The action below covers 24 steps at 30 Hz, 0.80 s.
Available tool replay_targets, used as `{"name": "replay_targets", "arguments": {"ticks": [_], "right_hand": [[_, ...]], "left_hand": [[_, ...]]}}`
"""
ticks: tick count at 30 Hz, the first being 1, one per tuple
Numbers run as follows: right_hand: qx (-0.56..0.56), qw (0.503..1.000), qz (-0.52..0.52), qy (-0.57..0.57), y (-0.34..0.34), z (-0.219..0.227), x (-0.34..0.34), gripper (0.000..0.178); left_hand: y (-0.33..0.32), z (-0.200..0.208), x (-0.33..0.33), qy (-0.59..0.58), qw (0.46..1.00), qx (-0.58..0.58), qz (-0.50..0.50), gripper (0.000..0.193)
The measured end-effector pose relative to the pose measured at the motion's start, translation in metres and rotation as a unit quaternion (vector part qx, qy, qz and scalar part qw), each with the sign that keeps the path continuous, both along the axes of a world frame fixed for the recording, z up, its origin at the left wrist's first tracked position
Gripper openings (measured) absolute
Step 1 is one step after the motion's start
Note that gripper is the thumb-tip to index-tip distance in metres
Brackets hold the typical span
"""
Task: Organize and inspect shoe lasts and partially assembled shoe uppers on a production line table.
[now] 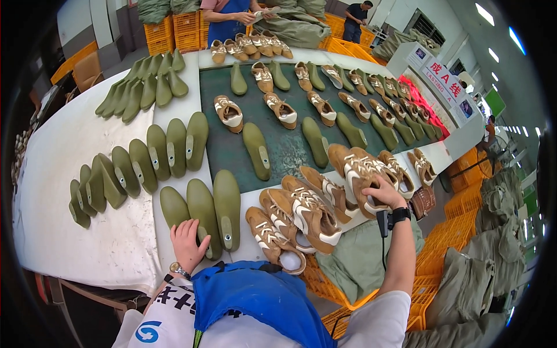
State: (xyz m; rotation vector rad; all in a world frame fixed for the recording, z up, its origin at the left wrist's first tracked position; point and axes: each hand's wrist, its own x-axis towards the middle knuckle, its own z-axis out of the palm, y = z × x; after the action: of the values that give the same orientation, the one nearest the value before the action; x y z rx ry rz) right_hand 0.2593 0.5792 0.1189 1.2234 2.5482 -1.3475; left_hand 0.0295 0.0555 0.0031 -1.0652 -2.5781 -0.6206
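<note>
My left hand (188,242) lies on the heel end of a green shoe last (202,203), fingers stretched out and not wrapped round it. A second last (173,206) and a third last (227,209) stand close on either side. My right hand (385,192) grips a brown sneaker (361,174) with white stripes and laces, its fingers at the shoe's opening. Beside that shoe are several more sneakers, among them one tilted sneaker (310,211) in the near group at the table's front edge.
Rows of sneakers and lasts stand on a green belt (284,151). More lasts (148,84) cover part of the white tabletop (64,139) at left. Orange crates (458,243) with green sacks line the right. A person in a blue apron (227,26) handles something across the table.
</note>
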Motion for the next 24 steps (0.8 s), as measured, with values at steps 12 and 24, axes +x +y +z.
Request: {"name": "replay_targets", "arguments": {"ticks": [12, 24], "right_hand": [[0.197, 0.977, 0.033, 0.08, -0.005, -0.059, 0.028, 0.061], [0.469, 0.821, 0.314, 0.084, -0.25, -0.008, -0.019, 0.08]], "left_hand": [[-0.009, 0.005, 0.005, -0.007, 1.0, 0.026, 0.01, 0.05], [-0.004, -0.002, 0.008, -0.021, 0.999, 0.036, 0.001, 0.051]]}}
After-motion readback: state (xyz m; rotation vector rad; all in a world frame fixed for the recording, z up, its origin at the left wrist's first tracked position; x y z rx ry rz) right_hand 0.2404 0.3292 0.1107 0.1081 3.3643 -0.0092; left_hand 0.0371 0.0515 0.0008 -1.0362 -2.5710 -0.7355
